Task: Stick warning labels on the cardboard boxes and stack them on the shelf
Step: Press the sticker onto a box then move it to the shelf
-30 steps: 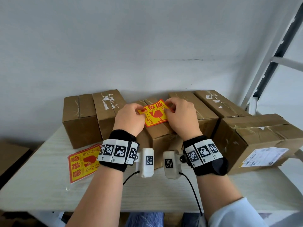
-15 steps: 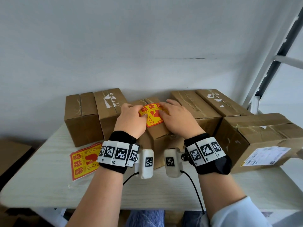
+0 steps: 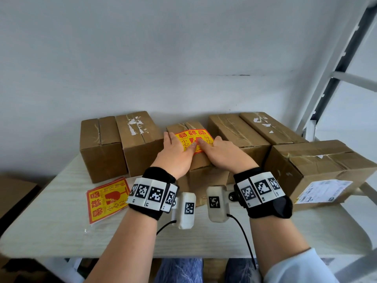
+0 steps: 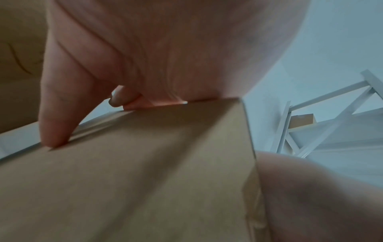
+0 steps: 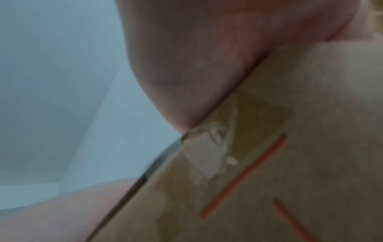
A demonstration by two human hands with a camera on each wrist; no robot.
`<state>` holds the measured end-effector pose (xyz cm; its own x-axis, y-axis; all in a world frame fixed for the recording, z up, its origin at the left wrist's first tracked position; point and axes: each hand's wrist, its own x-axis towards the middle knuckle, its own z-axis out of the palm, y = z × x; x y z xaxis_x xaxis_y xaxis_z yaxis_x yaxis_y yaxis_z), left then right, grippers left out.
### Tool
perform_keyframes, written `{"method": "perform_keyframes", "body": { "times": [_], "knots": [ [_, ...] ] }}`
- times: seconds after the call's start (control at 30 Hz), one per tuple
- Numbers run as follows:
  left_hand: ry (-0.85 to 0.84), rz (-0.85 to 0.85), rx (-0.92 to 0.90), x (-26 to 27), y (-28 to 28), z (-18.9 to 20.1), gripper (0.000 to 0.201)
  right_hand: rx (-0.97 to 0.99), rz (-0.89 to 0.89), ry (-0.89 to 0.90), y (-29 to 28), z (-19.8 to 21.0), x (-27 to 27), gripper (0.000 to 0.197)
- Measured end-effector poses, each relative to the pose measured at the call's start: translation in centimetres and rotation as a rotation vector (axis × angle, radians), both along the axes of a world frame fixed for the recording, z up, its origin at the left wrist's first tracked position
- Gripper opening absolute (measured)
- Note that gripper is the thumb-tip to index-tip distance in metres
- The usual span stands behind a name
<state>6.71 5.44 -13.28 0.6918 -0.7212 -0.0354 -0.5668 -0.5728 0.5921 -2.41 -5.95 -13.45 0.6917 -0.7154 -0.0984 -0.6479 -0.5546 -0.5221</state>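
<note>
A yellow and red warning label (image 3: 191,137) lies flat on top of the middle cardboard box (image 3: 201,176), which stands in a row of brown boxes on the table (image 3: 61,225). My left hand (image 3: 176,152) lies palm down on the label's left part, fingers straight. My right hand (image 3: 219,153) lies flat on its right part. In the left wrist view the box (image 4: 134,172) fills the frame under my palm (image 4: 155,57). The right wrist view is blurred; it shows my palm (image 5: 207,65) on the taped box top (image 5: 290,131).
Two boxes (image 3: 120,144) stand left of the middle one, two more (image 3: 251,133) at the right, and a larger box (image 3: 324,170) with a white shipping label at the far right. A stack of spare labels (image 3: 107,198) lies on the table's left. White shelf frame (image 3: 336,82) rises at the right.
The label was held up by both hands above the box; now it lies flat on the box top. Both hands have flattened onto it.
</note>
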Motion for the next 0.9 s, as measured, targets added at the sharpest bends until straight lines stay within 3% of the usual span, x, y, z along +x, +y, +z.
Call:
{"method": "perform_keyframes", "body": {
  "times": [0.3,0.4,0.53,0.7,0.9],
  "knots": [
    [0.121,0.062,-0.151,-1.5,0.7,0.2,0.076,0.036,-0.072,-0.213,2.0,1.3,-2.5,0.065],
    [0.128,0.087,-0.339,-1.9,1.1,1.5,0.058,0.025,-0.075,-0.391,3.0,2.6,-3.7,0.084],
    [-0.009,0.121,-0.559,-3.2,2.0,4.7,0.048,-0.002,-0.079,-0.682,4.2,4.7,-5.3,0.098],
    [-0.101,0.014,-0.730,-5.7,1.4,8.8,0.037,-0.118,-0.077,-1.018,4.2,6.4,-8.1,0.116],
    [-0.200,-0.170,-0.790,-9.9,-2.2,10.6,0.042,-0.308,-0.086,-1.129,2.3,7.4,-13.3,0.128]
  ]
}}
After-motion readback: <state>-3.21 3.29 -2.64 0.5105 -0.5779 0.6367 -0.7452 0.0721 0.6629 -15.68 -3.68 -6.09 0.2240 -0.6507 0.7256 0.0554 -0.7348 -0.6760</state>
